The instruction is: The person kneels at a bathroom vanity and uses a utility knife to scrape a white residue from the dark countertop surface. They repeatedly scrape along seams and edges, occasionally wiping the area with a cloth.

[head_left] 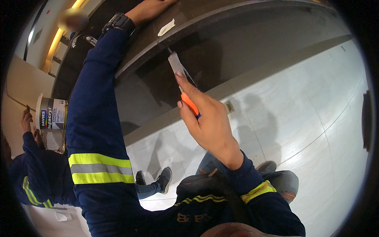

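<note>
My right hand (pixel 209 122) is closed around the orange handle of a putty knife (pixel 190 103), with a finger laid along its pale blade. The blade points up and away, its tip close to the dark front panel (pixel 158 81) just below the countertop's edge. My left arm reaches far forward over the dark countertop (pixel 146 33). At the end of it my left hand (pixel 148 11), below a black wristwatch (pixel 119 23), rests on the counter. The upper edge of the picture cuts off its fingers. A small off-white scrap (pixel 166 27) lies on the counter near that hand.
At the left, another person in a navy sleeve (pixel 33 156) has a hand (pixel 26 120) near a white paint pail (pixel 51 113). A faucet (pixel 85 39) stands beyond my left arm. Below are pale floor tiles (pixel 308 114) with a small drain (pixel 229 106) and someone's dark shoe (pixel 164 179).
</note>
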`<state>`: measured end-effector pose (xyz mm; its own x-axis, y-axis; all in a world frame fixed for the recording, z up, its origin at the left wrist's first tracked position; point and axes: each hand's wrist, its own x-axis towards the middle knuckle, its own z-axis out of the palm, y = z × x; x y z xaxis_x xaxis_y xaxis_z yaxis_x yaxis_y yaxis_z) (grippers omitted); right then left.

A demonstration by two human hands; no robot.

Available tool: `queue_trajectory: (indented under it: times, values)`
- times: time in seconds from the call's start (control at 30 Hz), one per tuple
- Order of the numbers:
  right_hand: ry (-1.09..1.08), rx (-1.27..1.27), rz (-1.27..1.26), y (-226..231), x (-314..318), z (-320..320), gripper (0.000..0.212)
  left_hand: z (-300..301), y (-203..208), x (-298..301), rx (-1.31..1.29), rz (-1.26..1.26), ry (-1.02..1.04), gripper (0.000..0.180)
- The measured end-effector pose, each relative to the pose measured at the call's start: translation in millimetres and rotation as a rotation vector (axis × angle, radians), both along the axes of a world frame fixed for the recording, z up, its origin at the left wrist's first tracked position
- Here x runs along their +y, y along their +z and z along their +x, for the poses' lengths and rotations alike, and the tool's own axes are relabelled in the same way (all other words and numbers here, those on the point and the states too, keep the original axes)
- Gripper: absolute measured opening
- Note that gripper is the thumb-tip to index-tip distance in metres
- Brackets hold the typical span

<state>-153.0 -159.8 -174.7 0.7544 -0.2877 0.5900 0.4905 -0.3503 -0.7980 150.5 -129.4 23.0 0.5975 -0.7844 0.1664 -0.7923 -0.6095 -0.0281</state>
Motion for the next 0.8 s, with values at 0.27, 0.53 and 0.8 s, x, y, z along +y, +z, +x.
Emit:
queue_trajectory:
  times: [0.27, 0.53, 0.8]
  values:
    - [0.037, -0.159, 0.047, 3.2, -0.2, 9.0, 0.055, 5.3, 8.4, 11.3, -0.035, 0.007, -0.056, 0.058]
    - [-0.207, -0.245, 0.266, -24.7, -86.7, -15.7, 0.061, -172.3, 35.7, 44.4, -0.768, -0.524, -0.347, 0.028]
    - [-0.194, -0.296, 0.597, -39.9, -118.7, -18.9, 0.056, -222.3, -67.8, 110.2, -0.577, 0.415, -0.21, 0.09]
